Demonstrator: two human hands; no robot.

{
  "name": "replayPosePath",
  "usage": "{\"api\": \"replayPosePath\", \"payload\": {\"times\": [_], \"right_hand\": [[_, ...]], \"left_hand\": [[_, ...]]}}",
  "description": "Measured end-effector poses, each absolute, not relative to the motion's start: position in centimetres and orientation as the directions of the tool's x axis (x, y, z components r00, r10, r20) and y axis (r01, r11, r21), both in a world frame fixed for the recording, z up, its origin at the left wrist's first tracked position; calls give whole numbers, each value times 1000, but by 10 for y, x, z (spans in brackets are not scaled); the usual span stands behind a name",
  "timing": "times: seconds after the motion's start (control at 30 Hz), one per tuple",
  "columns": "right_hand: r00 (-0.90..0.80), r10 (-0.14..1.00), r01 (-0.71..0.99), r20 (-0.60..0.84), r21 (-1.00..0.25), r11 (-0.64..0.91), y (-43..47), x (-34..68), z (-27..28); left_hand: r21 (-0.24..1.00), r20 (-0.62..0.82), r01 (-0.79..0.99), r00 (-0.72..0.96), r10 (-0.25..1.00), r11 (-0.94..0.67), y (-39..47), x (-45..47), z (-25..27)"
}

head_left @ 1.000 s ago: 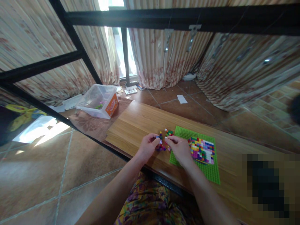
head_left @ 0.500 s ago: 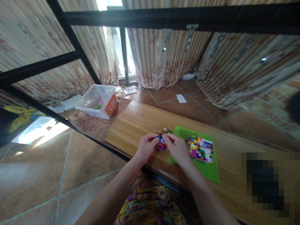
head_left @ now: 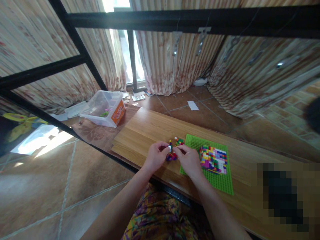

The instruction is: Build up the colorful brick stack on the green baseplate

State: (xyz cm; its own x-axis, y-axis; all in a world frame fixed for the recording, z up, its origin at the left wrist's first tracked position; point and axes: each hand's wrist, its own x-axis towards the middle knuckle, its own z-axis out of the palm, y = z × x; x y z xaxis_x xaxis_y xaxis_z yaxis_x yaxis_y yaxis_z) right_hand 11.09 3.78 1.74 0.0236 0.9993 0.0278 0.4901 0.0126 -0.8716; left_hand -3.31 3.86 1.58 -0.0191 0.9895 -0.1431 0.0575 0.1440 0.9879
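Observation:
My left hand (head_left: pixel 156 155) pinches small toy building bricks (head_left: pixel 170 147) between thumb and fingertips; a pale face shows at the grip. Just to the right, my right hand (head_left: pixel 188 158) has its thumb and forefinger pressed together, and whatever they hold is too small to make out. Loose red and purple bricks (head_left: pixel 172 157) lie on the table under the fingertips. More bricks, green and orange among them (head_left: pixel 179 141), lie beyond my right hand. Beside that hand a block of many-coloured bricks (head_left: pixel 214 160) stands on a green baseplate (head_left: pixel 223 188).
The wooden table (head_left: pixel 147 123) runs from left to lower right. At its left end a clear plastic box (head_left: pixel 100 115) with an orange label holds a few pieces. A black metal frame (head_left: pixel 160 20) crosses above, with curtains (head_left: pixel 160 63) behind. Paper (head_left: pixel 193 105) lies on the tiled floor.
My fingertips have drawn slightly apart. A pale face of the bricks in my left hand now shows, where blue and lilac showed before. More of the loose bricks behind are visible.

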Motion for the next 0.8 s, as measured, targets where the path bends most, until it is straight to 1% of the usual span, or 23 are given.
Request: {"api": "replayPosePath", "payload": {"times": [0.03,0.07,0.13,0.2,0.27,0.33,0.4,0.5,0.6,0.67,0.8], "right_hand": [[16,997,600,77,-798,52,39,112,16],[-4,993,689,118,-719,88,40,113,14],[-59,985,799,160,-585,143,42,114,10],[-102,982,850,159,-499,169,43,113,7],[-118,981,869,153,-462,176,45,114,8],[-108,982,875,156,-454,168,50,117,10],[-73,984,886,163,-442,139,58,120,12],[-43,986,914,161,-392,104,76,121,14],[-53,990,935,132,-342,96,92,116,11],[-46,992,938,120,-337,84,99,112,10],[13,993,881,115,-472,43,106,108,11]], "left_hand": [[975,-63,209,-29,998,67,41,-34,15],[934,17,358,-19,1000,-9,43,-35,15],[793,123,595,51,991,-129,47,-35,17],[650,150,734,130,980,-197,50,-33,20],[546,135,805,189,973,-232,51,-31,22],[477,116,839,235,965,-262,52,-29,23],[436,113,852,266,957,-288,53,-28,23],[429,122,849,285,951,-309,53,-28,23],[454,133,836,280,951,-310,52,-29,23],[482,144,824,260,955,-297,51,-31,23],[596,175,761,188,966,-256,49,-37,22]]}}
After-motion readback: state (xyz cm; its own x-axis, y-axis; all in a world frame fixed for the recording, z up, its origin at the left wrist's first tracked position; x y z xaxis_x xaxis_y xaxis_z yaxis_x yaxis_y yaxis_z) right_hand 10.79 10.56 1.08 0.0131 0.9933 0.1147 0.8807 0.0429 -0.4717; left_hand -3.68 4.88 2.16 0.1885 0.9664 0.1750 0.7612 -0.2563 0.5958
